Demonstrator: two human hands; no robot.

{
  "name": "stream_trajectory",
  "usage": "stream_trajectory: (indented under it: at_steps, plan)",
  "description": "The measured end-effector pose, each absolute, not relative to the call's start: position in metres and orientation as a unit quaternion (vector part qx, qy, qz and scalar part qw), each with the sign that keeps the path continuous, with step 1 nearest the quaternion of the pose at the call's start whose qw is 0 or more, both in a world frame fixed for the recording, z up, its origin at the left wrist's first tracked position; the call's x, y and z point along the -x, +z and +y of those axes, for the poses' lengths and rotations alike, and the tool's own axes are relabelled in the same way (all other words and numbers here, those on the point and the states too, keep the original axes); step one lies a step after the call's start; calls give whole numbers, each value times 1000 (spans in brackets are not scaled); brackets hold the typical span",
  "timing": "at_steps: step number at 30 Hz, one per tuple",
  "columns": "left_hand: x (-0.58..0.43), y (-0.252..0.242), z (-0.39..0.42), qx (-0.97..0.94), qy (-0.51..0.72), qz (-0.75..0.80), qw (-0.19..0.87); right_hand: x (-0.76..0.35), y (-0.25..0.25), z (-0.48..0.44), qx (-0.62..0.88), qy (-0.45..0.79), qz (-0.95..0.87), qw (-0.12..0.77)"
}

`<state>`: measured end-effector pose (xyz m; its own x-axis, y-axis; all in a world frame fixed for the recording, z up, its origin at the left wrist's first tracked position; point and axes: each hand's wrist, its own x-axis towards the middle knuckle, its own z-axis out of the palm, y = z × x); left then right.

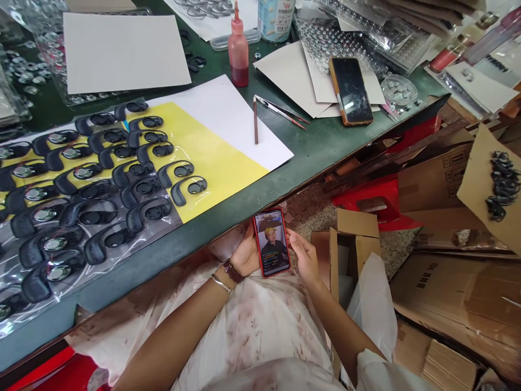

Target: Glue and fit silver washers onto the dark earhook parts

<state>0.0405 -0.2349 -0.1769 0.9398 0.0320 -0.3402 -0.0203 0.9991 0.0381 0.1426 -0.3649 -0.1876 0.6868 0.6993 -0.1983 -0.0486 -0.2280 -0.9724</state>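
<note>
A smartphone in a red case, its screen lit with a picture of a person, is held upright over my lap. My left hand is wrapped round its left edge. On its right edge rest the curled fingers of my right hand. Ahead on the green table lie rows of black ear-hook earphone shells, some with round silver parts in them, on yellow paper and clear film. A thin brown-handled brush and tweezers lie on and beside white paper.
A bottle of red liquid stands at the back. A second phone in an orange-brown case lies on grey cards at the right. Cardboard boxes and a red stool are on the floor to the right.
</note>
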Motion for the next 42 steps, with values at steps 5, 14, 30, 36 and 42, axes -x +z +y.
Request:
stream_trajectory:
  at_steps: [5, 14, 30, 36, 42]
  plan:
    - [-40, -176, -235, -14, 24, 178, 984, -149, -182, -352, 692, 374, -228, 573]
    - [-38, -175, -234, -7, 27, 181, 983, -148, -181, -348, 704, 370, -222, 564]
    - [-38, -169, -235, -17, 33, 189, 981, -147, -180, -347, 710, 356, -228, 563]
    - [-41, -172, -236, -19, 20, 193, 981, -148, -182, -350, 712, 346, -217, 571]
    - [-42, -172, -237, -14, 19, 196, 980, -149, -185, -353, 707, 350, -212, 577]
